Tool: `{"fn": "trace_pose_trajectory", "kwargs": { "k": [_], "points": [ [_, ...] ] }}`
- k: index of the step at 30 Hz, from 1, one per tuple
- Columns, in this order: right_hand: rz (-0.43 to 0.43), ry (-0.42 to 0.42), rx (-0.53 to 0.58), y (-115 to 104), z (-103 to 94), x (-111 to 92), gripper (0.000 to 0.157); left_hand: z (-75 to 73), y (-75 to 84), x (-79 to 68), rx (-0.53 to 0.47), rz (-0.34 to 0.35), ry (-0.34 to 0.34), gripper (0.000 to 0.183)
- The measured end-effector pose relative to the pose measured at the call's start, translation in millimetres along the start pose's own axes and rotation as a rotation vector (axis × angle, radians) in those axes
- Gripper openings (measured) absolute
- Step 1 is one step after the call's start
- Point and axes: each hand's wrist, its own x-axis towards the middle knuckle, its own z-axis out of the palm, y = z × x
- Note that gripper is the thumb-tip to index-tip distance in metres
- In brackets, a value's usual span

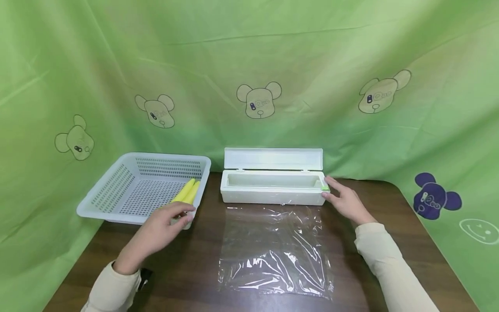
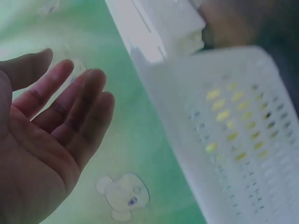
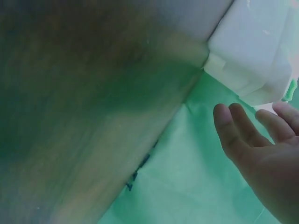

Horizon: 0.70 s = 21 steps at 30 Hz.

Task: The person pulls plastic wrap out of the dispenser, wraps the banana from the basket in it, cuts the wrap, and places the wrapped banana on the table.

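Note:
My left hand [image 1: 161, 227] is over the front right corner of a white plastic basket [image 1: 111, 210], its fingers loosely bent with nothing between them. Beside it, two long yellow banana-like pieces [image 1: 187, 193] lie against the basket's right wall; through the holes their yellow shows in the left wrist view. At the right end of a long white cling-film box [image 1: 269, 197], my right hand [image 1: 345, 203] has its relaxed fingertips close to the green slider [image 1: 325, 188]. The box's lid [image 1: 273, 158] stands raised at the back. A sheet of clear plastic film [image 1: 273, 255] lies flat before the box.
The brown wooden table [image 1: 187, 268] carries everything. Behind and along both sides hangs a green curtain [image 1: 312, 56] printed with bear heads. Wrinkles and glare run across the film's front part. A small black object [image 1: 145, 277] sits at the left cuff.

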Motion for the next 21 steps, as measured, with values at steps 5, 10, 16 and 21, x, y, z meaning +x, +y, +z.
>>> {"fn": "trace_pose_trajectory", "kwargs": {
  "k": [5,10,16,21],
  "points": [
    [0.015,-0.054,0.027,4.0,1.9,7.9,0.079,-23.6,-16.6,19.8,-0.079,-0.11,-0.002,0.029],
    [0.018,-0.061,-0.008,9.1,2.0,9.3,0.079,-38.2,-38.7,46.2,-0.048,-0.184,-0.092,0.038],
    [-0.004,-0.047,-0.032,7.7,2.1,8.7,0.076,-45.3,-65.5,75.6,0.043,-0.227,-0.348,0.064],
    [-0.012,-0.046,-0.047,8.4,5.2,11.9,0.076,-46.6,-82.2,93.1,0.014,-0.285,-0.507,0.082]
  ]
}}
